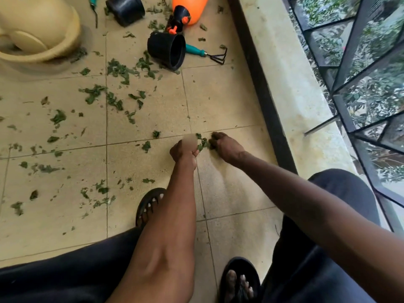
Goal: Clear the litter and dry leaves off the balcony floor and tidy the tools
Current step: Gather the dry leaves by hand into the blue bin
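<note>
We are crouched low over the balcony floor, both arms stretched forward to the same small clump of leaves that sits on a tile seam near the dark kerb. Our left hand is clenched in a fist with bits of green leaf poking out beside the thumb, so it is grasping gathered leaves, though its fingers are blurred. Our right hand has its fingers curled down onto the clump from the other side, pinching at the leaves against the tile. More torn green leaves lie strewn across the tiles to the left and ahead. Farther off, a black pot lies on its side with its mouth toward us, and a teal-handled hand rake rests just beside it, prongs pointing at the kerb. Behind them stand an orange sprayer, a second black pot and, in the far left corner, a large tan planter. Our sandalled feet are planted on the tiles beneath our arms.
</note>
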`<state>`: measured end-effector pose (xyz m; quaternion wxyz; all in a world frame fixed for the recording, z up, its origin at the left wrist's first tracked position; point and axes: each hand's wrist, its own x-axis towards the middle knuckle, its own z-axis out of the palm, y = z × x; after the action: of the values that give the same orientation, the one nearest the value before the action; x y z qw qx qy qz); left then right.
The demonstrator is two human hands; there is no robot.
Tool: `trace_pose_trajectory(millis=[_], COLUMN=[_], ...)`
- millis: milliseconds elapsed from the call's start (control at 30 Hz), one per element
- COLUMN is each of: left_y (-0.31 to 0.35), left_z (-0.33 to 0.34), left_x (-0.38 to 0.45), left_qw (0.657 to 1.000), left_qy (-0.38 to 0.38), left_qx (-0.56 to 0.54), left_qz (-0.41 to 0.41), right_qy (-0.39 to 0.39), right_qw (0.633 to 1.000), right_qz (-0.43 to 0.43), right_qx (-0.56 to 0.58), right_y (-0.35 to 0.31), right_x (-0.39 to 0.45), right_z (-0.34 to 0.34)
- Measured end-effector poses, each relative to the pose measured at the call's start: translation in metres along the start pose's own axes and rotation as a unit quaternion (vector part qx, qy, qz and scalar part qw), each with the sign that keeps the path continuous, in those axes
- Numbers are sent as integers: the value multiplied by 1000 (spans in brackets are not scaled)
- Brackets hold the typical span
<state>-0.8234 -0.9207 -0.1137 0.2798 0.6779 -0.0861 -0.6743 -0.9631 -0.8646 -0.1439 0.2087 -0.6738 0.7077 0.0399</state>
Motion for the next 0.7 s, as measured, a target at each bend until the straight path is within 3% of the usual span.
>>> trace_pose_trajectory(millis=[100,200,300,367,433,533,600,700], left_y=[-7,-11,-11,-10,-11,-26,-33,-30], left_z=[-1,5,15,21,24,28,31,34], left_x=[-3,-6,-15,-17,-11,33,52,48], left_qw=[999,994,988,984,981,978,979,981], left_qy=[-40,-87,-123,-139,-153,-138,-134,-141], left_qx=[12,45,74,88,91,131,137,115], left_qz=[-29,-48,-52,-62,-71,-84,-73,-67], right_qy=[24,62,152,174,154,50,0,101], right_qw=[1000,983,899,854,877,942,956,949], right_qz=[13,116,242,248,200,114,102,130], right_qx=[12,128,331,422,409,313,274,268], right_y=[-1,5,7,-7,-29,-56,-55,-48], right_x=[-14,-15,-10,-10,-11,-12,-8,-12], right_z=[0,-2,-18,-28,-31,-32,-32,-30])
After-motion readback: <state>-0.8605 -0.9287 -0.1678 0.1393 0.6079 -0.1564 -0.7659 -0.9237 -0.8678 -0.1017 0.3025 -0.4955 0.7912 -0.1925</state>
